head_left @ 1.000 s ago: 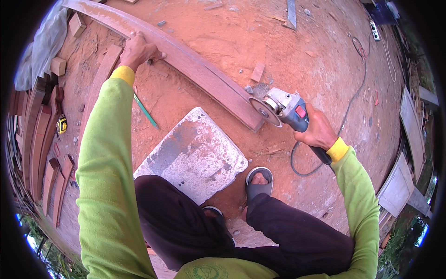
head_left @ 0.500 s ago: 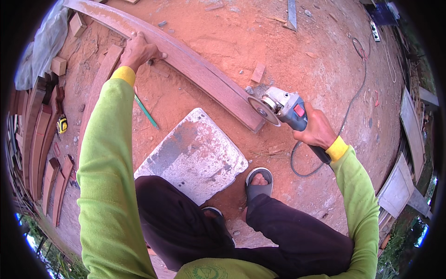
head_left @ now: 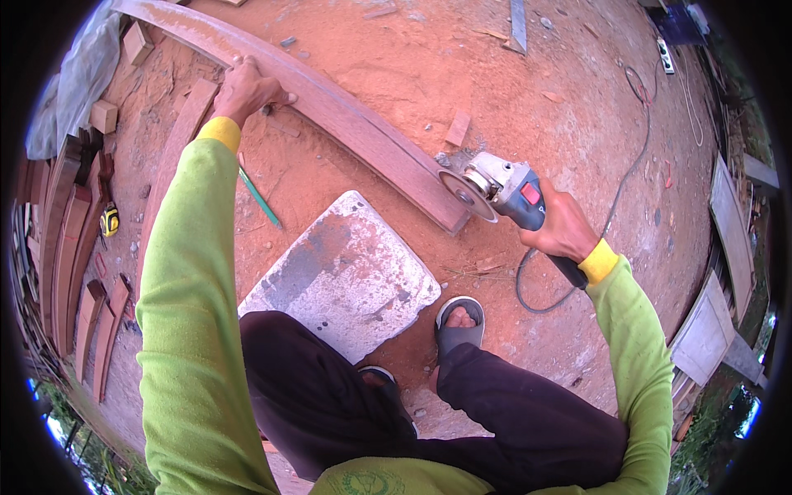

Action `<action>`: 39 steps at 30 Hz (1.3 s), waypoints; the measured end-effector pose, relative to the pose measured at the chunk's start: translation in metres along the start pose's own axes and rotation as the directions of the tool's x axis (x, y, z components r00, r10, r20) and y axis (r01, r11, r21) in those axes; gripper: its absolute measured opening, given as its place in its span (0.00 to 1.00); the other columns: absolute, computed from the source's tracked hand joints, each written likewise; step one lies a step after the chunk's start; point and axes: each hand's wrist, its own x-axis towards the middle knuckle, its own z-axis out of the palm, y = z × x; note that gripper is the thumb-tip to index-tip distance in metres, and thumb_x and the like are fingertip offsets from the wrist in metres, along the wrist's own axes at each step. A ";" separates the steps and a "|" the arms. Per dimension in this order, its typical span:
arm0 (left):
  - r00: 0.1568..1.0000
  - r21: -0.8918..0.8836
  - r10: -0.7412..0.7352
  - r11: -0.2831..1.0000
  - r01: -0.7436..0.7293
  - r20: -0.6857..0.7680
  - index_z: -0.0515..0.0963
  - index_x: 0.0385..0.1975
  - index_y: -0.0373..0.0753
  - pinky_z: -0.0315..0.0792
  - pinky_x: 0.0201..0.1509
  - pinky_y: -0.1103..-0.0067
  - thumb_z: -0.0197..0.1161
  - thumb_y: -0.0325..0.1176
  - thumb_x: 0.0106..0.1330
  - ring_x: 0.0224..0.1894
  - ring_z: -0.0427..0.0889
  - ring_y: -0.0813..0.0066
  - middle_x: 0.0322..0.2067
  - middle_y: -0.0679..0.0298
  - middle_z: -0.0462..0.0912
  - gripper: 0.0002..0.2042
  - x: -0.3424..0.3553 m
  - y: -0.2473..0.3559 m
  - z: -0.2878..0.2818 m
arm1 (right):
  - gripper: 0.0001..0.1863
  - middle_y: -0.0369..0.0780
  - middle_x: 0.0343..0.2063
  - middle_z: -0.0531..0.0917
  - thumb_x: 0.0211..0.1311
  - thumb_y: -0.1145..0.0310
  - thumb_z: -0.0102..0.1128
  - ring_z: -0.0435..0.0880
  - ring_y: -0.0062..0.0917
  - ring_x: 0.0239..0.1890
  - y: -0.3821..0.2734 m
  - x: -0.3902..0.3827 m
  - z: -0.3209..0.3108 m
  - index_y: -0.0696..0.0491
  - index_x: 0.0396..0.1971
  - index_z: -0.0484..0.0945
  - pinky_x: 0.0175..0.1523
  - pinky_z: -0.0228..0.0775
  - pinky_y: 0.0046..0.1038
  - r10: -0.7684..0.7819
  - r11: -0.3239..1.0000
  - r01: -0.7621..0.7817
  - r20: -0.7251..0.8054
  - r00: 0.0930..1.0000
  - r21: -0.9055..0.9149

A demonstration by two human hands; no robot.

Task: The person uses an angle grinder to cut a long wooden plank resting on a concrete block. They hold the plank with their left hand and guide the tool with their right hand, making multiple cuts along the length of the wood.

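A long curved wooden plank runs from the far left down to the middle of the view. My left hand is closed over its near edge, the thumb lying along the wood. In my right hand is a blue and grey angle grinder with a red switch. Its thin round disc stands at the near right end of the plank; whether the two touch I cannot tell. A green pencil lies on the ground beside my left forearm.
A white, worn block stands before my knees. Curved wooden pieces and a yellow tape measure lie at the left. The grinder's cord loops over the dusty ground to a power strip. Grey panels lean at the right.
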 end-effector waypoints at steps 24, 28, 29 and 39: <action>0.999 -0.007 -0.033 0.999 0.033 0.026 0.59 0.66 0.26 0.60 0.71 0.64 0.81 0.45 0.38 0.71 0.56 0.46 0.70 0.42 0.54 0.54 -0.008 0.010 -0.007 | 0.34 0.59 0.24 0.80 0.35 0.63 0.68 0.82 0.55 0.30 0.001 0.005 0.001 0.70 0.42 0.68 0.37 0.75 0.44 -0.010 0.999 0.010 0.002 1.000 -0.047; 0.999 0.003 -0.048 0.999 0.048 0.019 0.58 0.66 0.26 0.59 0.72 0.64 0.81 0.45 0.37 0.72 0.56 0.48 0.70 0.42 0.53 0.55 -0.008 0.010 -0.006 | 0.34 0.60 0.24 0.80 0.36 0.64 0.68 0.83 0.55 0.30 0.001 0.009 0.002 0.70 0.43 0.68 0.38 0.75 0.45 -0.013 0.999 0.014 0.006 1.000 -0.035; 0.998 0.000 -0.058 0.998 0.058 0.021 0.58 0.66 0.26 0.59 0.72 0.64 0.81 0.45 0.37 0.72 0.56 0.48 0.70 0.43 0.53 0.55 -0.007 0.010 -0.006 | 0.34 0.60 0.24 0.80 0.36 0.64 0.68 0.83 0.55 0.30 0.001 0.010 0.002 0.70 0.42 0.68 0.38 0.75 0.45 -0.010 0.999 0.010 0.011 1.000 -0.034; 0.999 -0.004 0.026 1.000 -0.026 -0.032 0.57 0.64 0.18 0.60 0.71 0.69 0.79 0.44 0.33 0.68 0.61 0.41 0.65 0.29 0.56 0.57 -0.007 0.005 -0.002 | 0.32 0.61 0.25 0.80 0.36 0.64 0.68 0.82 0.56 0.31 -0.005 0.017 0.000 0.69 0.41 0.69 0.38 0.74 0.44 0.006 1.000 -0.005 0.009 1.000 -0.017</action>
